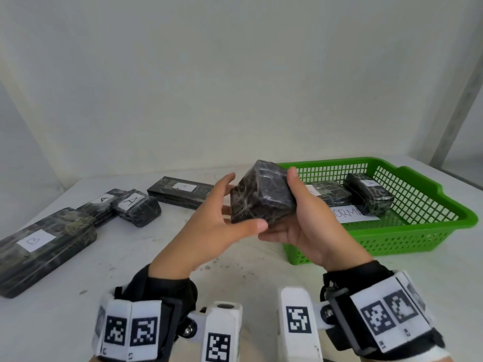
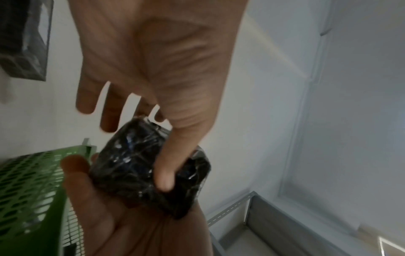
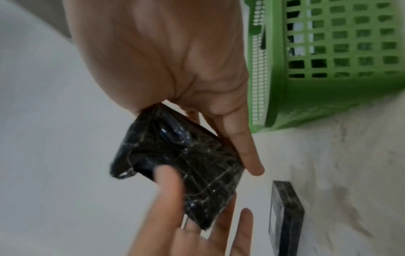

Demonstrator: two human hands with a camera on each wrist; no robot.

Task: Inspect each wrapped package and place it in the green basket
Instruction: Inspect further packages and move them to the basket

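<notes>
A black block-shaped wrapped package (image 1: 261, 197) is held tilted above the table, just left of the green basket (image 1: 407, 227). My left hand (image 1: 236, 205) grips its left side, thumb on the near face and fingers spread behind it. My right hand (image 1: 285, 207) cradles it from the right, thumb on the upper edge and palm underneath. In the left wrist view my thumb lies across the package (image 2: 136, 169). In the right wrist view the package (image 3: 186, 164) sits under my right fingers. No label shows on it.
Two wrapped packages (image 1: 326, 193) (image 1: 368, 193) and a white paper label (image 1: 350, 214) lie in the basket. On the white table to the left lie several more labelled packages: a large one marked B (image 1: 44, 246), one marked A (image 1: 136, 207) and a long flat one (image 1: 180, 193).
</notes>
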